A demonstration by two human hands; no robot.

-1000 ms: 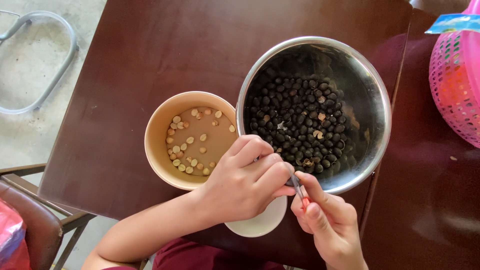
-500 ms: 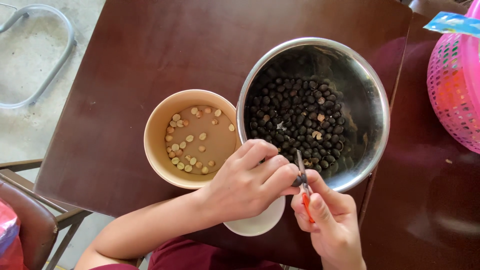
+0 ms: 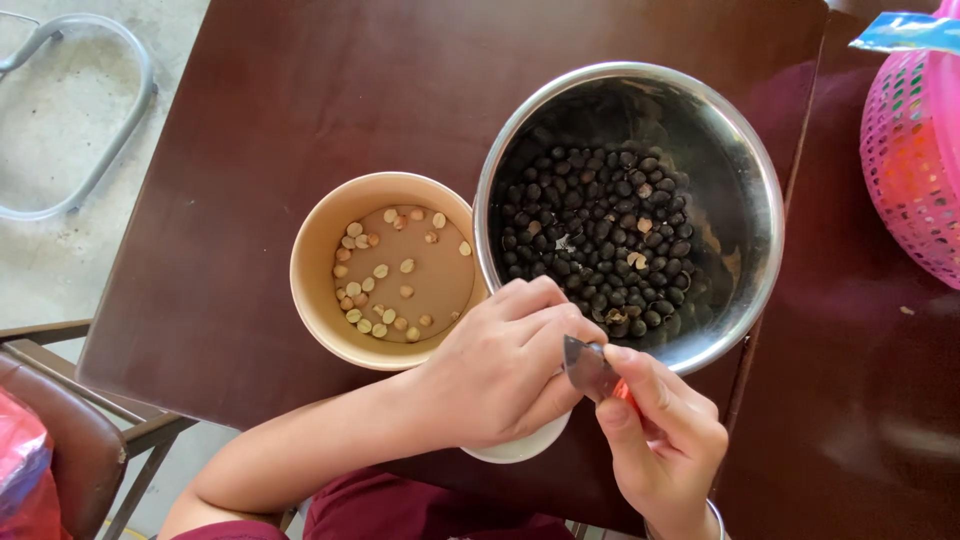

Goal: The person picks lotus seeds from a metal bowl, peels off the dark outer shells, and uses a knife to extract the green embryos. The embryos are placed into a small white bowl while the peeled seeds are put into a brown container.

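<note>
A steel bowl [image 3: 740, 170] holds several small black seeds [image 3: 590, 240] with a few pale pieces among them. Left of it stands a tan paper bowl [image 3: 320, 250] with several pale peeled kernels [image 3: 380, 270] on its bottom. My left hand [image 3: 500, 370] is curled, fingertips pinched together at the steel bowl's near rim; what they pinch is hidden. My right hand [image 3: 665, 440] grips a small blade with an orange handle [image 3: 592, 368], its metal tip against my left fingers. A white cup [image 3: 520, 450] shows under my left hand.
Everything sits on a dark brown table [image 3: 300, 100]. A pink plastic basket [image 3: 915, 150] stands at the right edge. A brown chair [image 3: 60, 430] and a grey metal frame [image 3: 90, 120] on the concrete floor lie to the left.
My right hand has turned the blade so its flat face now shows, close against my left fingertips. My left hand stayed at the steel bowl's rim.
</note>
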